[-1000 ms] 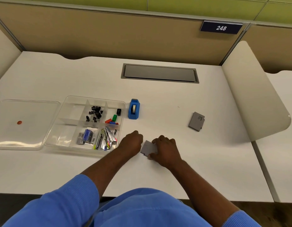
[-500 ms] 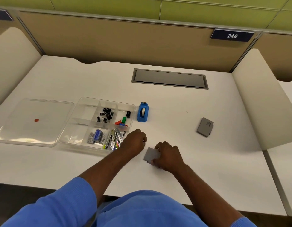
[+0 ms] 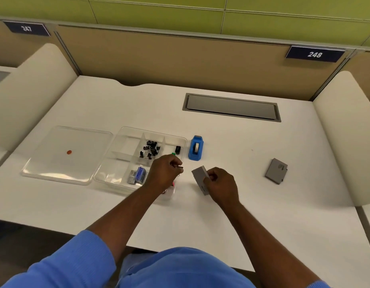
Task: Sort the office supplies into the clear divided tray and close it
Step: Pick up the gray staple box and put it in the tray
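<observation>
You are lifting the grey box [image 3: 200, 179] off the counter [image 3: 263, 194].
Right hand [image 3: 220, 185] is gripping it tilted now; left hand [image 3: 164, 170] is pinching something small over the clear divided tray [image 3: 126, 142].

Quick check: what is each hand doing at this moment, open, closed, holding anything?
Left hand: closed, pinching something small and dark over the divided tray; too small to identify.
Right hand: closed on a small grey box, lifted and tilted.

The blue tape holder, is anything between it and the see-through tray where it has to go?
No, nothing visible blocks it. The blue tape holder stands on the desk just beside the right wall of the clear tray, with only bare desk between. The tray's lid is off, lying to its left.
</observation>
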`<state>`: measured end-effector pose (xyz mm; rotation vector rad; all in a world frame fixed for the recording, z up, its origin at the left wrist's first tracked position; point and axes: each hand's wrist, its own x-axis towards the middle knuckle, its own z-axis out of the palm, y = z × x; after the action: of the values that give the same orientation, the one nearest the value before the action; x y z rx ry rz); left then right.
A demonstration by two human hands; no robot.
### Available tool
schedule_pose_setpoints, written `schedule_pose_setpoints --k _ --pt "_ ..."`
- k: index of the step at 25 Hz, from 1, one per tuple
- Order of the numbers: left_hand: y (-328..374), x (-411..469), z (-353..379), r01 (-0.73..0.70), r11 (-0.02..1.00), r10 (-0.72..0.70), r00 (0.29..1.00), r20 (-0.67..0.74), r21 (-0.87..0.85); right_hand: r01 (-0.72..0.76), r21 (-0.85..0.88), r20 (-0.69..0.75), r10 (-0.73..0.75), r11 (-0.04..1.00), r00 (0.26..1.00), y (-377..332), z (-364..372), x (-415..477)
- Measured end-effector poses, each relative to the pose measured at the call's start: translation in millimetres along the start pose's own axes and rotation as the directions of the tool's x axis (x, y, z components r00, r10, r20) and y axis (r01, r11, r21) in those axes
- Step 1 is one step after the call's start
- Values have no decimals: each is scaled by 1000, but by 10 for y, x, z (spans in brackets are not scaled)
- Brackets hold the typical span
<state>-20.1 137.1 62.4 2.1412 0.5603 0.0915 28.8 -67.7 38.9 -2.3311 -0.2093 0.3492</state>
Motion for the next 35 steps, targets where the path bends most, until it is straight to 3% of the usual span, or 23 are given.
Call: schedule_pose_setpoints --k 3,7,15,18,21,23,30,35 --pt "-115 196 -398 4 1000 -5 994 -106 -12 31 94 -76 -24 995 997 -293 152 57" --pt "-349 553 -808 -6 1000 4 993 -116 -15 81 106 -184 -60 991 981 -640 425 204" --pt "-816 1052 -1075 -157 985 151 984 93 67 -12 86 -345 41 996 938 -1305 978 235" --pt "-964 1068 -1276 -308 949 281 921 268 62 -49 139 -369 98 989 924 -1485 1187 203" --pt "-1068 1078 -1498 -539 838 460 780 425 81 -69 203 -340 136 977 931 -1681 1414 234" --pt "-1124 1076 -1578 -627 770 522 724 450 116 -78 248 -301 153 966 941 -1798 1552 296" --pt "-1382 1295 -1965 -665 689 587 746 315 289 -78 287 -151 126 955 980 -2207 1922 641" --pt "-1583 1475 -2075 -620 679 474 780 409 394 -132 325 -118 179 936 977 -2397 2100 820"
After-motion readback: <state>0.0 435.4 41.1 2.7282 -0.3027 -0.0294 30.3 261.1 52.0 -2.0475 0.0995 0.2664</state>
